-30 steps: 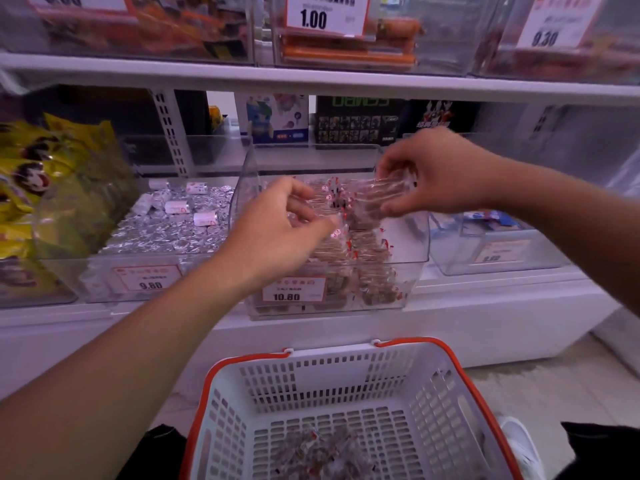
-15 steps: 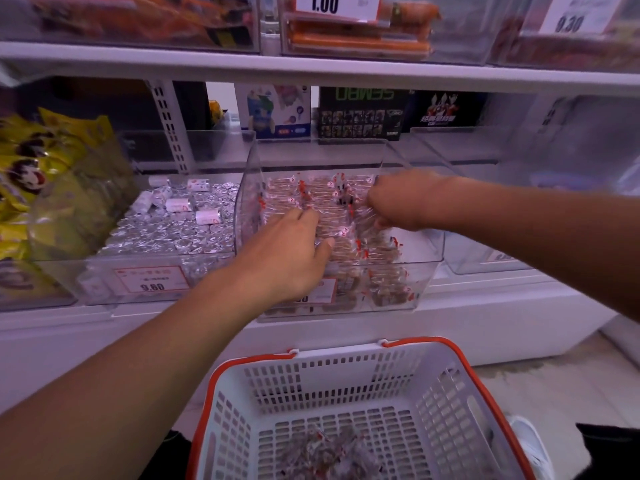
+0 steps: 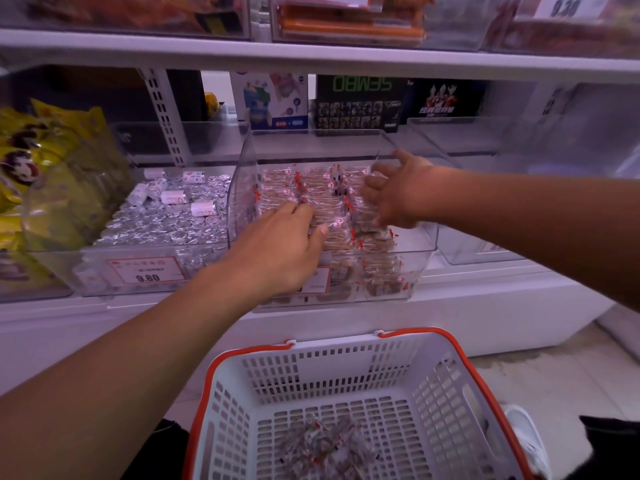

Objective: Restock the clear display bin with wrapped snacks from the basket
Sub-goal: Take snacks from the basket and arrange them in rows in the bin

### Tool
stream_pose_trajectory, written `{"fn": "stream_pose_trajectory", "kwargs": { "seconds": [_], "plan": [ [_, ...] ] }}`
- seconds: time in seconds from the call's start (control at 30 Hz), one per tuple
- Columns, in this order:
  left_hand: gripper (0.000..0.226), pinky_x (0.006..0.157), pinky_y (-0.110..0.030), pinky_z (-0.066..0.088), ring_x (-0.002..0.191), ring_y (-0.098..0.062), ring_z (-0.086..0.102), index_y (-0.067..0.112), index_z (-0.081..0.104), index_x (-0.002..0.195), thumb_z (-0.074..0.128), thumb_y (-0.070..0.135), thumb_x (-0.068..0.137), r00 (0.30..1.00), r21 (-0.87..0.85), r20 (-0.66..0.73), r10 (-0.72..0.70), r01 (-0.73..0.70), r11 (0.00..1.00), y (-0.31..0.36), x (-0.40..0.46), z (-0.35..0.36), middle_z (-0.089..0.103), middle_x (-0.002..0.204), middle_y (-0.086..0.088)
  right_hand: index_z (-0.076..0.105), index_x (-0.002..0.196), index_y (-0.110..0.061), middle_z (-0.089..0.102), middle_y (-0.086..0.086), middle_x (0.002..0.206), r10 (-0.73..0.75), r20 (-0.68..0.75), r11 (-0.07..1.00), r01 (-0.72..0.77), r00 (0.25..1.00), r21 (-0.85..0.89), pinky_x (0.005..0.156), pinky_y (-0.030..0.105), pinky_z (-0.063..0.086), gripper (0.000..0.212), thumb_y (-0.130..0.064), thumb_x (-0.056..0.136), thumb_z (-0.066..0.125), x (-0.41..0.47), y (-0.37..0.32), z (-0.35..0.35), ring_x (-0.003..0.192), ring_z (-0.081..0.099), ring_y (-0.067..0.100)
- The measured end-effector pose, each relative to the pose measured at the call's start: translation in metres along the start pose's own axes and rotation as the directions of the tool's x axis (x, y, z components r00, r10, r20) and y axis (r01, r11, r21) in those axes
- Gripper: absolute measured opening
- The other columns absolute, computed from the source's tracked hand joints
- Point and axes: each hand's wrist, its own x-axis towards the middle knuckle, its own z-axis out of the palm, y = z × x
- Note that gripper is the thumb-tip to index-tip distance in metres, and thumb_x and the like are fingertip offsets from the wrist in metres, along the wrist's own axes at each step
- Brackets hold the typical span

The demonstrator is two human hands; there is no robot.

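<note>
Clear display bin (image 3: 408, 244) on the shelf takes both hands: left hand (image 3: 277, 251) and right hand (image 3: 398, 192), grips released, fingers flat on the wrapped snacks (image 3: 322, 188). More lie near, below, in the basket (image 3: 346, 386), left hand nearer.

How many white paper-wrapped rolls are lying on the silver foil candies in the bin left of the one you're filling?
5 rolls show on the foil candies: back left, back right, left, middle, front right. Others may be buried.
</note>
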Motion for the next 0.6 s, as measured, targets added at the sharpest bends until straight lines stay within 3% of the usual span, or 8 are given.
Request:
{"fn": "stream_pose_trajectory", "kwargs": {
  "seconds": [0.1, 0.2, 0.3, 0.37, 0.43, 0.47, 0.53, 0.6],
  "plan": [
    [0.037, 0.095, -0.044, 0.047, 0.113, -0.027, 0.054, 0.014, 0.056, 0.127, 0.042, 0.039, 0.102, 0.993, -0.043, -0.117, 0.013, -0.018, 0.999, 0.003, -0.001, -0.004, 0.059, 0.121, -0.007, 0.025, 0.153, -0.018, 0.026, 0.004, 0.159, 0.004, -0.095, 0.989, 0.011, 0.995, 0.15, 0.121, 0.051, 0.014, 0.064, -0.047, 0.099, 0.044, -0.014, 0.008, -0.009, 0.148, 0.02, 0.026],
    [0.017, 0.078, -0.041, 0.051, 0.085, -0.019, 0.057, 0.016, 0.064, 0.094, 0.054, 0.029, 0.096, 0.908, -0.058, -0.397, 0.131, -0.167, 0.984, 0.009, -0.008, -0.014, 0.064, 0.091, -0.001, 0.058, 0.124, -0.016, 0.059, 0.009, 0.127, 0.13, -0.46, 0.931, 0.051, 0.879, 0.361, 0.097, 0.047, 0.047, 0.038, -0.041, 0.1, 0.041, -0.038, 0.009, -0.019, 0.116, 0.057, 0.031],
    [0.022, 0.056, -0.033, 0.042, 0.06, -0.02, 0.048, 0.017, 0.054, 0.069, 0.059, 0.021, 0.09, 0.662, 0.14, -0.572, 0.484, -0.502, 0.853, 0.016, -0.026, -0.007, 0.053, 0.064, 0.001, 0.065, 0.091, -0.013, 0.067, 0.006, 0.084, 0.515, -0.753, 0.761, 0.184, 0.41, 0.622, 0.064, 0.04, 0.049, 0.028, -0.031, 0.098, 0.044, -0.072, -0.022, 0.001, 0.076, 0.062, 0.03],
    [0.027, 0.05, -0.031, 0.036, 0.053, -0.022, 0.046, 0.02, 0.049, 0.063, 0.064, 0.018, 0.086, 0.584, 0.188, -0.47, 0.662, -0.667, 0.721, 0.018, -0.044, 0.026, 0.049, 0.057, -0.001, 0.064, 0.079, -0.013, 0.059, 0.001, 0.064, 0.711, -0.685, 0.61, 0.343, 0.16, 0.714, 0.053, 0.035, 0.042, 0.024, -0.022, 0.096, 0.051, -0.097, -0.065, 0.029, 0.055, 0.054, 0.022],
    [0.024, 0.046, -0.03, 0.041, 0.052, -0.025, 0.053, 0.02, 0.053, 0.062, 0.067, 0.018, 0.082, 0.645, 0.166, -0.205, 0.736, -0.718, 0.676, 0.011, -0.059, 0.071, 0.055, 0.056, -0.001, 0.064, 0.077, -0.013, 0.056, -0.001, 0.06, 0.752, -0.612, 0.5, 0.394, 0.245, 0.771, 0.05, 0.033, 0.04, 0.021, -0.021, 0.093, 0.053, -0.1, -0.121, 0.064, 0.051, 0.052, 0.02],
    [0.019, 0.048, -0.031, 0.045, 0.056, -0.026, 0.059, 0.02, 0.057, 0.066, 0.064, 0.022, 0.083, 0.717, 0.17, 0.001, 0.697, -0.687, 0.706, 0.003, -0.065, 0.094, 0.06, 0.06, -0.001, 0.065, 0.081, -0.015, 0.059, 0.0, 0.064, 0.698, -0.585, 0.453, 0.378, 0.413, 0.807, 0.051, 0.033, 0.043, 0.018, -0.023, 0.092, 0.054, -0.093, -0.151, 0.086, 0.055, 0.056, 0.02],
    [0.018, 0.063, -0.035, 0.052, 0.076, -0.027, 0.066, 0.02, 0.063, 0.081, 0.052, 0.033, 0.088, 0.844, 0.197, 0.367, 0.391, -0.481, 0.854, -0.025, -0.075, 0.136, 0.07, 0.082, -0.002, 0.064, 0.108, -0.022, 0.068, 0.001, 0.091, 0.324, -0.346, 0.35, 0.228, 0.881, 0.908, 0.069, 0.034, 0.051, 0.021, -0.033, 0.091, 0.055, -0.077, -0.208, 0.128, 0.082, 0.066, 0.024],
    [0.028, 0.08, -0.036, 0.054, 0.096, -0.024, 0.066, 0.025, 0.064, 0.1, 0.049, 0.044, 0.087, 0.884, 0.172, 0.463, 0.062, -0.157, 0.973, -0.058, -0.092, 0.182, 0.07, 0.107, -0.001, 0.044, 0.139, -0.023, 0.057, 0.006, 0.131, -0.13, -0.053, 0.331, 0.093, 0.99, 0.939, 0.096, 0.034, 0.046, 0.056, -0.038, 0.089, 0.063, -0.067, -0.258, 0.174, 0.119, 0.056, 0.026]
  ]
}}
